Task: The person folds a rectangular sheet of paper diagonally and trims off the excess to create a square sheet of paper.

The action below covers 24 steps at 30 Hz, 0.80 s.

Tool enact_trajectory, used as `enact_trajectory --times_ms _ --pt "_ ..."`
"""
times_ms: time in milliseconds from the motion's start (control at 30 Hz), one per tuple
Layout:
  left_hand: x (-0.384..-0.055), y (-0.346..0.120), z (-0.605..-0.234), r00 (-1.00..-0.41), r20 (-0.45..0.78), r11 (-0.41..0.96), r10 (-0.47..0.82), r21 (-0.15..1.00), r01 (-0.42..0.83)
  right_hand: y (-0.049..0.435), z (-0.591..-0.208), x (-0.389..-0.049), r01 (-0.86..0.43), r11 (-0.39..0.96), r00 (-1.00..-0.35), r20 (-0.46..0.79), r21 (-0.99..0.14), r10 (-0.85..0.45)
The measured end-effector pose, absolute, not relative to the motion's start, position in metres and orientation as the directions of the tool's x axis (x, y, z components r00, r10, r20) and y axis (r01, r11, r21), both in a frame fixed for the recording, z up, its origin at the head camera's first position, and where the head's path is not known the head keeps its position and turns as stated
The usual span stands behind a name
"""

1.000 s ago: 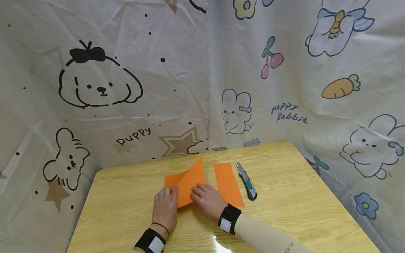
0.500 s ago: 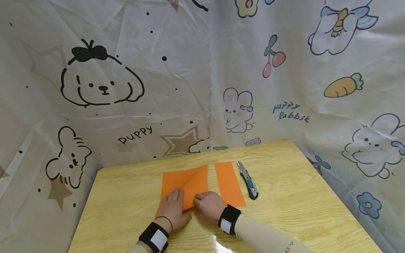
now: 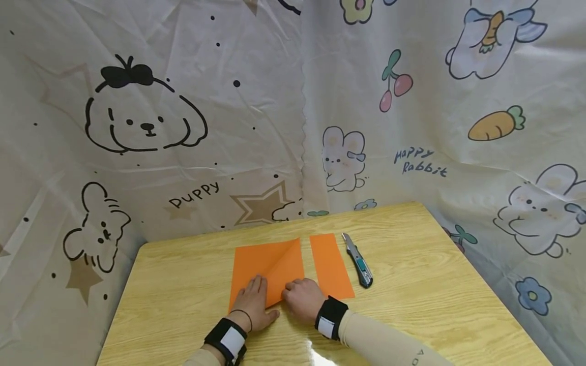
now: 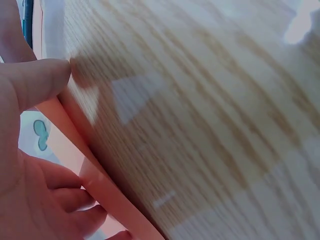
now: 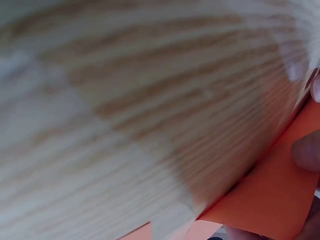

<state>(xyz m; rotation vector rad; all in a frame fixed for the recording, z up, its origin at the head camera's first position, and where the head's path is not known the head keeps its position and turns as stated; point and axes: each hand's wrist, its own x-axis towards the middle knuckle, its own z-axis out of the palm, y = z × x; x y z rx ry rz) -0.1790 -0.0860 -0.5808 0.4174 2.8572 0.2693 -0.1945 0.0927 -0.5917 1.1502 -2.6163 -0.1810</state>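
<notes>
A large orange sheet of paper [image 3: 261,259] lies on the wooden table in the head view, a diagonal crease running up to its far right corner. My left hand [image 3: 252,305] rests on its near part with the fingers straight and the thumb out to the side. In the left wrist view those fingers [image 4: 75,205] lie along the paper's edge. My right hand [image 3: 304,300] holds the near right edge, fingers curled. The right wrist view shows its thumb [image 5: 306,152] on the orange paper, with fingertips partly hidden beyond.
To the right of the sheet lies a narrower orange paper strip [image 3: 330,267]. Beside it is a utility knife [image 3: 358,262], its blade out and pointing away. A patterned curtain [image 3: 256,127] stands behind the wooden table [image 3: 174,284].
The sheet's raised far right corner has come down, leaving the paper flatter. My left hand has moved from the near left edge to rest on the sheet. The right hand has moved little.
</notes>
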Motion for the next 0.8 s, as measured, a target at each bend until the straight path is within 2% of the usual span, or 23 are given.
enact_trajectory --times_ms 333,600,700,800 --pt "-0.179 -0.083 -0.581 -0.927 -0.223 0.941 0.302 0.223 0.253 0.095 -0.592 -0.195 -0.689 0.688 -0.662 0.186 0.229 -0.726" --pt "-0.18 -0.078 -0.579 -0.93 -0.211 0.948 0.301 0.176 0.267 0.091 -0.586 -0.197 -0.663 0.746 -0.732 0.151 0.068 -0.664" --pt "-0.181 -0.076 -0.578 -0.932 -0.215 0.952 0.292 0.159 0.261 0.087 -0.586 -0.201 -0.644 0.764 -0.75 0.159 0.052 -0.643" --pt "-0.182 -0.075 -0.578 -0.931 -0.236 0.956 0.279 0.158 0.246 0.083 -0.59 -0.209 -0.655 0.754 -0.74 0.157 0.053 -0.654"
